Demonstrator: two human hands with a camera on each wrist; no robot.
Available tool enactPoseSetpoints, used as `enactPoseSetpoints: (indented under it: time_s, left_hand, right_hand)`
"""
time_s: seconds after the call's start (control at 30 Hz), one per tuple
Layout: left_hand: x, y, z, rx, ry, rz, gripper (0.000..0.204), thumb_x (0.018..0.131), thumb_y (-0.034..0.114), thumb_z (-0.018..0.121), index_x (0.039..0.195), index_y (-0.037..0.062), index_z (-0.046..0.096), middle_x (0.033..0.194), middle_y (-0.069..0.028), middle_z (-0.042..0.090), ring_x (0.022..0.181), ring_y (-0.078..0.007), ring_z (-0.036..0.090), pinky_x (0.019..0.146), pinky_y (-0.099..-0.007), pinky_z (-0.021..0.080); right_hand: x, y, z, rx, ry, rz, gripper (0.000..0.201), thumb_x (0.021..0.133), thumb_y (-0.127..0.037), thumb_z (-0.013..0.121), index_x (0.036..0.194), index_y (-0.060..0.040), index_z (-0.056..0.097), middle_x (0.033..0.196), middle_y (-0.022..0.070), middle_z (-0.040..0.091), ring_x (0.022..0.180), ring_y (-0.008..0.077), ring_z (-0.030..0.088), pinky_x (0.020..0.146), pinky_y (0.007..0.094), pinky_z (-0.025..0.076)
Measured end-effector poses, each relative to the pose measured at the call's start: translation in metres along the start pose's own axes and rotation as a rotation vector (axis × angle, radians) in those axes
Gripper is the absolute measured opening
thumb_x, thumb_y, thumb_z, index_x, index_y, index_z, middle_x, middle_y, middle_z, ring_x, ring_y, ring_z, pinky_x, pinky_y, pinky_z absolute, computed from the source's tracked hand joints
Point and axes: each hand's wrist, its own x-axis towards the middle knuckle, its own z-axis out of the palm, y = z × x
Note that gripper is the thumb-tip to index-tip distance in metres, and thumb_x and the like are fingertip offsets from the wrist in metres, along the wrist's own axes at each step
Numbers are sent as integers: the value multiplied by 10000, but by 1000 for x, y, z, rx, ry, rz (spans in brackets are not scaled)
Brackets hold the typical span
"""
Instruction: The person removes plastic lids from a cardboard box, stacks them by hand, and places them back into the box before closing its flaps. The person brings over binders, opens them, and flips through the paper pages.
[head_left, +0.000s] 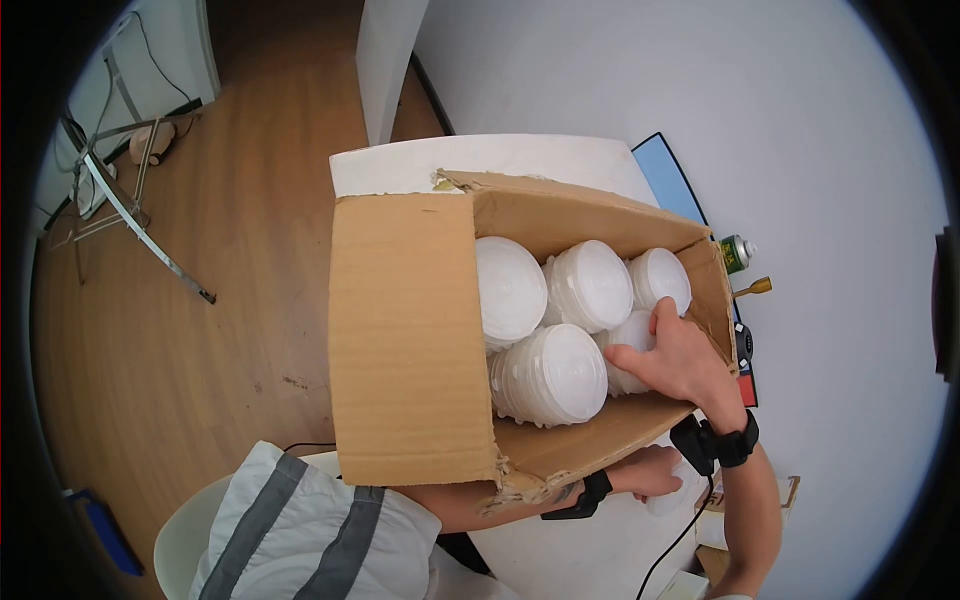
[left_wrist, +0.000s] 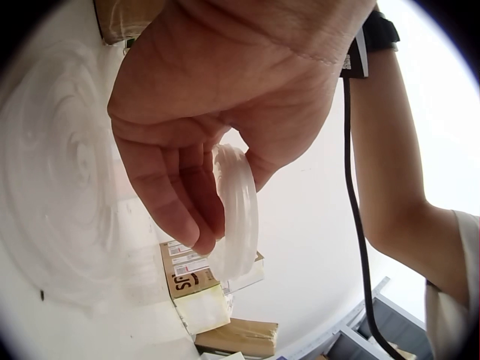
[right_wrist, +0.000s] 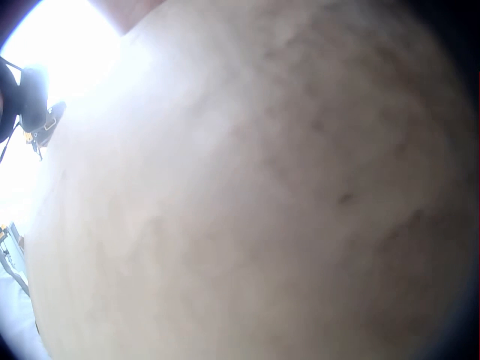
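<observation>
My left hand [left_wrist: 225, 82] pinches a short stack of translucent white plastic lids [left_wrist: 238, 214], edge-on between thumb and fingers, in the left wrist view. From the head view, the left hand [head_left: 650, 472] is low beside the cardboard box [head_left: 405, 340], over the white table. Inside the box my right hand [head_left: 685, 360] reaches over a stack of round white plastic lids [head_left: 635, 328], thumb and finger spread across it and partly hiding it. More lid stacks [head_left: 512, 290] stand around it. The right wrist view holds a blurred pale surface [right_wrist: 247, 210], without the fingers.
A clear round lid [left_wrist: 67, 165] lies on the white table [left_wrist: 142, 315]. Small cartons [left_wrist: 199, 300] stand beyond. Behind the box are a green-labelled can [head_left: 737, 254] and a blue panel [head_left: 668, 180]. A black cable [head_left: 672, 545] hangs from the right wrist.
</observation>
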Motion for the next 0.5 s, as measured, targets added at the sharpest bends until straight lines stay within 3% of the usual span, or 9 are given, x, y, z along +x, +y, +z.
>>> enactPoseSetpoints:
  time_s: [0.13,0.2,0.27,0.33,0.37,0.43,0.5]
  left_hand:
    - [8,-7,4,32,1,-6,364,877,193,590,1118,-80,578,772,-185,697,562,-251,698,483,-361,570]
    - [20,-21,13,0,-32,-14,497,912,267,611,1303,-26,524,768,-170,694,548,-237,677,557,-361,588]
    - [22,-23,20,-37,-4,-39,475,913,266,619,1279,-26,535,764,-158,685,539,-223,665,539,-354,575]
    - [23,-20,19,-152,-9,13,404,941,277,637,1200,-23,561,769,-116,662,532,-171,633,491,-328,536]
    - [17,-13,12,-148,-27,13,404,941,277,637,1200,-23,561,769,-116,662,532,-171,633,491,-328,536]
    - [8,1,9,-361,30,120,368,985,294,637,1173,-16,572,775,-97,665,541,-131,627,482,-294,528]
    - [11,-2,12,-503,55,145,343,1025,322,623,1171,14,583,828,-70,679,616,-85,644,498,-248,526]
  right_hand:
    - [-5,-2,1,-87,22,-3,827,779,-638,744,1127,83,536,1012,313,693,938,447,701,834,480,564]
    - [-20,-2,-16,-54,35,30,732,851,-633,704,1112,40,585,1021,265,714,901,439,707,795,474,562]
    - [-45,20,-40,119,214,-112,570,929,-527,677,1088,17,615,1023,239,716,863,395,704,762,450,556]
    - [-82,35,-57,447,483,-127,394,978,-347,674,1039,32,583,878,98,656,849,190,644,696,360,530]
    - [-95,55,-55,442,692,-157,354,988,-313,669,1032,25,573,874,54,619,856,153,630,694,334,524]
    - [-127,101,-38,445,813,43,319,986,-278,682,1059,18,587,945,76,650,873,166,637,756,328,535]
    - [-148,145,4,411,794,247,295,980,-251,696,1074,14,604,1007,85,673,897,172,650,804,327,536]
